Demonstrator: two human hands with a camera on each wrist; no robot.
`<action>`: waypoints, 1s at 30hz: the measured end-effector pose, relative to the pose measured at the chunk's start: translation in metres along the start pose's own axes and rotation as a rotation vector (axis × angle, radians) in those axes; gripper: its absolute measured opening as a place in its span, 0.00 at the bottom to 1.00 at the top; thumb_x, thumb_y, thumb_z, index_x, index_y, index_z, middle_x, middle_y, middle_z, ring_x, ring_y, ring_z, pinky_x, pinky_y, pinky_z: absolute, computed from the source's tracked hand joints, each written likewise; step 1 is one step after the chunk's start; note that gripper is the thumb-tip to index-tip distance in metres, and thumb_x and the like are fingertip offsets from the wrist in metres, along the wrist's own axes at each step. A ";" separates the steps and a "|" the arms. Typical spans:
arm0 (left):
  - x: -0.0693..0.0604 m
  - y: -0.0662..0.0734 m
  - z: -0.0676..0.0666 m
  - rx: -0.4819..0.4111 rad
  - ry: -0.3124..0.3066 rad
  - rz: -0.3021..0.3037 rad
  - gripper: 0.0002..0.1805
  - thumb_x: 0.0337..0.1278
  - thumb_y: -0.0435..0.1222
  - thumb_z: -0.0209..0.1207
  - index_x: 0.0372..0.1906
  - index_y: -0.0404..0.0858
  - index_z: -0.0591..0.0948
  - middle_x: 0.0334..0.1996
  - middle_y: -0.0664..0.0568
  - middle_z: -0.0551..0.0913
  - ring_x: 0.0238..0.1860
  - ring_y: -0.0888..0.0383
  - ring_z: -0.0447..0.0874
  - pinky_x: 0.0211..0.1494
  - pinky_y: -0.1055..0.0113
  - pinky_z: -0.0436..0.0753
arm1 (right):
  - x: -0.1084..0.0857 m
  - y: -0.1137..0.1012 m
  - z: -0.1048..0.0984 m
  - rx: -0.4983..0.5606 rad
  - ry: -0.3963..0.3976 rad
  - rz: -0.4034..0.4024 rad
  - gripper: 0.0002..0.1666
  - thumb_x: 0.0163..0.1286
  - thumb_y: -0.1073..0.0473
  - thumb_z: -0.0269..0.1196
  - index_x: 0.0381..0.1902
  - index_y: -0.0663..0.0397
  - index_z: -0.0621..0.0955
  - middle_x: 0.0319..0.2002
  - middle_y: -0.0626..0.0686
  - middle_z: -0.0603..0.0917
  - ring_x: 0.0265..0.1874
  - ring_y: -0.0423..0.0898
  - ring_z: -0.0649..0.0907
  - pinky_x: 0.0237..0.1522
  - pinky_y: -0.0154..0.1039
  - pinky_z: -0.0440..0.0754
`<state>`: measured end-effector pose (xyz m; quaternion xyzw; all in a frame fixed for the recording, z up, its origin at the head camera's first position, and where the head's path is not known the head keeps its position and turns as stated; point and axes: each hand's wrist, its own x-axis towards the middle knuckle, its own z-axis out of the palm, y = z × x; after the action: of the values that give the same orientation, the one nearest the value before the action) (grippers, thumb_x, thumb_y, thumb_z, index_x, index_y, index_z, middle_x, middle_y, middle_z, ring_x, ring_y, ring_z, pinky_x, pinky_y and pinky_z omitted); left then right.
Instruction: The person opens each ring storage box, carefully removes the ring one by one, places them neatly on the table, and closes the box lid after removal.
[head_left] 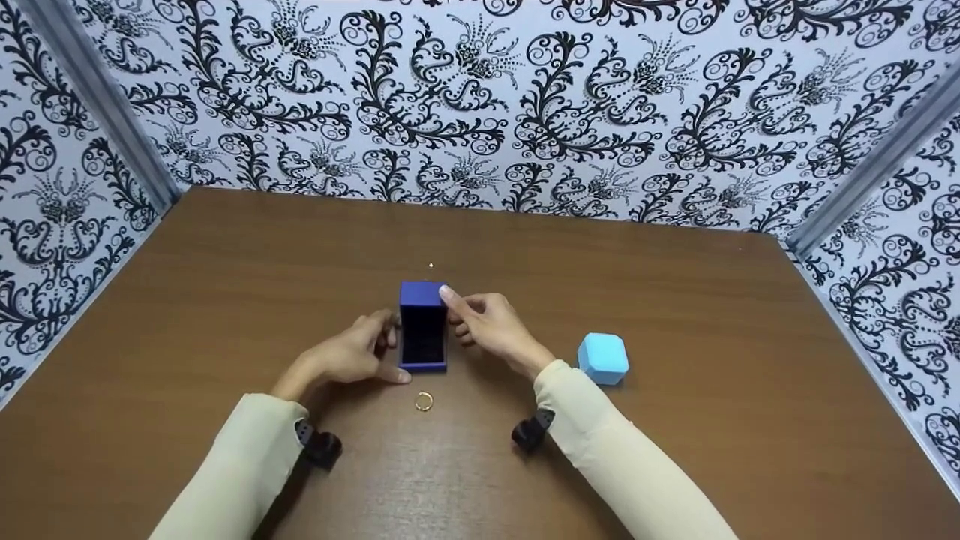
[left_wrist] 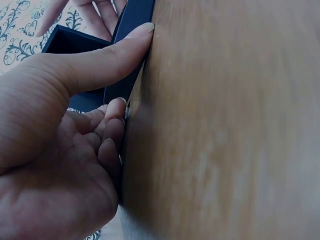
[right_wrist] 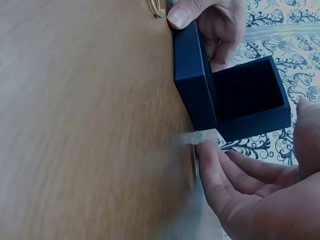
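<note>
A dark blue ring box (head_left: pixel 423 367) stands on the table between my two hands, its lid (head_left: pixel 422 293) raised and its inside dark. My left hand (head_left: pixel 352 349) holds the box from the left. The left thumb (left_wrist: pixel 115 57) lies against the front of the base, with the other fingers curled at the side. On the right, my right hand (head_left: pixel 491 326) is beside the box with loosely bent fingers (right_wrist: pixel 210 170); its thumb is near the lid's upper right corner. In front of the box lies a gold ring (head_left: pixel 424 401), partly visible as thin bands (right_wrist: pixel 156 7) in the right wrist view.
A light blue rounded box (head_left: pixel 603 358) stands on the brown table (head_left: pixel 712 322), right of my right hand. Behind the ring box lies a tiny shiny piece (head_left: pixel 430 265), too small to make out. Patterned panels (head_left: pixel 480 97) border the back and sides.
</note>
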<state>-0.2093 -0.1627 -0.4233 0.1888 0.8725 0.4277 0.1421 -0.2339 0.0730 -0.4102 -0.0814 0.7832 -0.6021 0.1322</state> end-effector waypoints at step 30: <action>0.000 0.000 -0.001 0.001 0.000 0.004 0.37 0.46 0.37 0.78 0.57 0.29 0.70 0.43 0.46 0.71 0.49 0.47 0.66 0.55 0.53 0.66 | -0.001 0.003 0.000 0.025 -0.119 -0.029 0.31 0.78 0.50 0.59 0.65 0.71 0.74 0.54 0.62 0.83 0.47 0.50 0.83 0.50 0.42 0.81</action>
<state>-0.2094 -0.1630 -0.4226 0.1907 0.8722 0.4277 0.1413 -0.2328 0.0739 -0.4130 -0.1269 0.7652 -0.6077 0.1707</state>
